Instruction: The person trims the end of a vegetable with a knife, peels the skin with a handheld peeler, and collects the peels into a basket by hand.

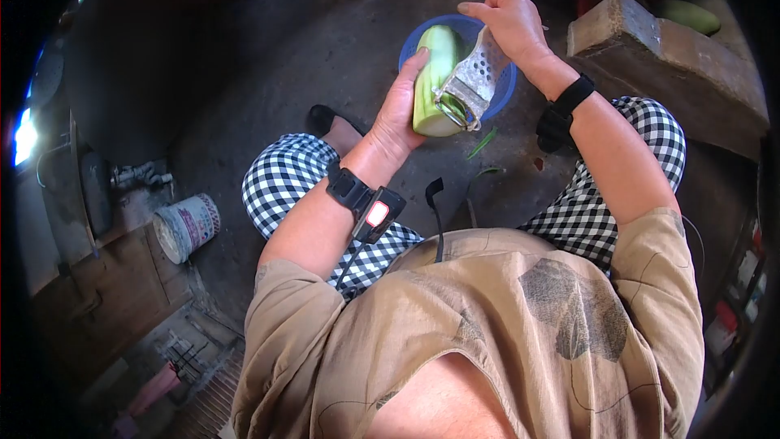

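A thick pale green vegetable (pixel 437 73), mostly without skin, is gripped in my left hand (pixel 398 110), tilted slightly over a round blue basket (pixel 412 36). My right hand (pixel 516 28) is closed on a metal peeler (pixel 479 77) with holes in its wide body. The peeler's blade end rests against the lower right side of the vegetable. Strips of green peel (pixel 483 144) lie on the dark floor just below the basket.
At the upper right is a long stone-like block (pixel 666 57), with another green vegetable (pixel 689 16) behind it. A white printed bucket (pixel 187 228) stands at the left. My knees in checkered trousers flank the work area.
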{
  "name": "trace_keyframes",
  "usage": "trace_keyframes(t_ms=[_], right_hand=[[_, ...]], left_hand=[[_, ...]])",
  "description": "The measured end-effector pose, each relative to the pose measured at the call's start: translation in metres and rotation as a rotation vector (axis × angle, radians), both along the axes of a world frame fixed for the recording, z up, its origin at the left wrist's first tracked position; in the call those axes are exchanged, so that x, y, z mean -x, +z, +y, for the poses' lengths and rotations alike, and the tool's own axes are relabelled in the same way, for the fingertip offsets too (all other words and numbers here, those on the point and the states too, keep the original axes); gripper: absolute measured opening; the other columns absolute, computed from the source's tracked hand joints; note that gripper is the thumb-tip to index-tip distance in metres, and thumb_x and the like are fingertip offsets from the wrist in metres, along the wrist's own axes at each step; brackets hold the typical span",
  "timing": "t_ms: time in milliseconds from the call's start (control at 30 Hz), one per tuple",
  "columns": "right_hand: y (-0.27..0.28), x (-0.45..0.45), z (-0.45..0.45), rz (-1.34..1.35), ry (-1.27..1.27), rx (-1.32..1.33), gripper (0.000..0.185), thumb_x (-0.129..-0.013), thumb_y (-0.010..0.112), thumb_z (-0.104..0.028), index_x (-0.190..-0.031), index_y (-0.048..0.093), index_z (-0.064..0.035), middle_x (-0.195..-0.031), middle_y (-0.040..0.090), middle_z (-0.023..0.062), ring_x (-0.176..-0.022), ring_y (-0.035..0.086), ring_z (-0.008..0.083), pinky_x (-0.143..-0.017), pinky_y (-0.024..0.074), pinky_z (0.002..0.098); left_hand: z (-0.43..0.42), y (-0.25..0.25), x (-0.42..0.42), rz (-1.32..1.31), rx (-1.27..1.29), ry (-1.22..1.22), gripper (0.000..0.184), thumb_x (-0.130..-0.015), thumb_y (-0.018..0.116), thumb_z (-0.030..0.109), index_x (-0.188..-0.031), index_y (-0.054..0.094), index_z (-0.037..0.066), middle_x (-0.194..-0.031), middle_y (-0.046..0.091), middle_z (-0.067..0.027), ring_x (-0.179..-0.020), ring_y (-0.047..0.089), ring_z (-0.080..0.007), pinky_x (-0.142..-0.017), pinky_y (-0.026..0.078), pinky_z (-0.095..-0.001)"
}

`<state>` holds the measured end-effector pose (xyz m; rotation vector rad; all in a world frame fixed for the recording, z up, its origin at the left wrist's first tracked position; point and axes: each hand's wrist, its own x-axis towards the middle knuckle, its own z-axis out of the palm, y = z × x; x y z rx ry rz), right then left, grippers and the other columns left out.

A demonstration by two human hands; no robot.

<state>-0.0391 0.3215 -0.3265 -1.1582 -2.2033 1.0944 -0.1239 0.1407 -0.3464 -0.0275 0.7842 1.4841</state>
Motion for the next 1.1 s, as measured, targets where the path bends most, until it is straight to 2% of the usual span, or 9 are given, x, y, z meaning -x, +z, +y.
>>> trace_keyframes(t_ms=[100, 200, 500, 600, 700, 800, 833, 1033, 1100], right_hand=[[0.005, 0.000, 0.001, 0.030, 0.056, 0.053, 0.044, -0.079, 0.074, -0.043, -0.064, 0.061, -0.0033, -0.055, 0.055, 0.0055, -0.052, 0.054, 0.0150, -0.056, 0.0448, 0.0335], [0.005, -0.001, 0.004, -0.004, 0.028, 0.025, 0.044, -0.079, 0.075, -0.042, -0.063, 0.061, -0.0034, -0.055, 0.056, 0.0055, -0.052, 0.054, 0.0152, -0.056, 0.0446, 0.0335], [-0.006, 0.001, 0.007, -0.050, 0.023, 0.004, 0.042, -0.077, 0.075, -0.043, -0.066, 0.064, -0.0033, -0.057, 0.058, 0.0086, -0.052, 0.057, 0.0190, -0.056, 0.0453, 0.0349], [-0.007, 0.001, 0.001, -0.008, 0.026, -0.046, 0.042, -0.077, 0.074, -0.042, -0.066, 0.065, -0.0031, -0.057, 0.059, 0.0091, -0.052, 0.058, 0.0198, -0.056, 0.0455, 0.0346], [-0.011, 0.003, 0.003, 0.020, 0.012, -0.074, 0.041, -0.078, 0.074, -0.042, -0.067, 0.065, -0.0032, -0.056, 0.059, 0.0093, -0.052, 0.058, 0.0200, -0.055, 0.0459, 0.0340], [-0.021, 0.004, 0.021, -0.061, -0.017, -0.026, 0.039, -0.078, 0.071, -0.046, -0.075, 0.073, -0.0078, -0.070, 0.068, 0.0091, -0.067, 0.066, 0.0232, -0.067, 0.0505, 0.0374], [-0.023, 0.004, 0.029, -0.067, -0.037, -0.040, 0.039, -0.078, 0.071, -0.046, -0.075, 0.073, -0.0079, -0.069, 0.068, 0.0087, -0.066, 0.066, 0.0230, -0.067, 0.0505, 0.0371], [-0.033, 0.000, 0.067, -0.068, -0.124, 0.063, 0.039, -0.080, 0.071, -0.046, -0.074, 0.072, -0.0083, -0.070, 0.068, 0.0067, -0.068, 0.067, 0.0207, -0.066, 0.0506, 0.0355], [-0.043, 0.000, 0.069, -0.011, -0.156, 0.059, 0.041, -0.079, 0.074, -0.045, -0.069, 0.069, -0.0055, -0.063, 0.064, 0.0072, -0.059, 0.063, 0.0194, -0.060, 0.0475, 0.0335]], left_hand=[[0.000, -0.002, 0.000, 0.042, -0.026, -0.001, 0.059, -0.096, 0.050, 0.052, -0.136, 0.046, 0.009, -0.122, 0.062, -0.0141, -0.104, 0.066, -0.0241, -0.082, 0.059, -0.0458], [-0.001, 0.006, -0.003, 0.008, -0.022, 0.024, 0.054, -0.095, 0.054, 0.046, -0.130, 0.050, 0.005, -0.117, 0.064, -0.0147, -0.103, 0.066, -0.0259, -0.092, 0.054, -0.0430], [-0.001, 0.005, -0.006, -0.024, 0.023, -0.002, 0.059, -0.096, 0.051, 0.051, -0.139, 0.044, 0.010, -0.124, 0.061, -0.0135, -0.107, 0.065, -0.0226, -0.088, 0.057, -0.0440], [-0.002, 0.012, -0.011, 0.005, 0.021, -0.008, 0.061, -0.094, 0.056, 0.049, -0.134, 0.047, 0.004, -0.120, 0.063, -0.0152, -0.105, 0.065, -0.0263, -0.093, 0.053, -0.0432], [-0.001, 0.009, -0.014, 0.042, 0.031, 0.021, 0.062, -0.093, 0.056, 0.051, -0.132, 0.049, 0.003, -0.117, 0.064, -0.0147, -0.101, 0.066, -0.0253, -0.087, 0.056, -0.0412], [-0.010, 0.015, -0.011, 0.054, 0.056, -0.134, 0.064, -0.092, 0.056, 0.054, -0.129, 0.051, 0.001, -0.110, 0.065, -0.0159, -0.090, 0.069, -0.0254, -0.077, 0.059, -0.0403], [-0.010, 0.011, -0.012, 0.010, 0.049, -0.153, 0.066, -0.091, 0.057, 0.056, -0.125, 0.053, -0.001, -0.103, 0.066, -0.0180, -0.078, 0.070, -0.0264, -0.068, 0.060, -0.0399], [-0.017, 0.004, -0.005, -0.163, 0.001, -0.237, 0.077, -0.087, 0.057, 0.063, -0.132, 0.046, 0.001, -0.105, 0.062, -0.0208, -0.073, 0.066, -0.0289, -0.060, 0.060, -0.0393], [-0.015, 0.009, -0.008, -0.141, 0.041, -0.244, 0.076, -0.088, 0.056, 0.062, -0.131, 0.046, 0.001, -0.104, 0.062, -0.0209, -0.070, 0.065, -0.0281, -0.059, 0.059, -0.0396]])
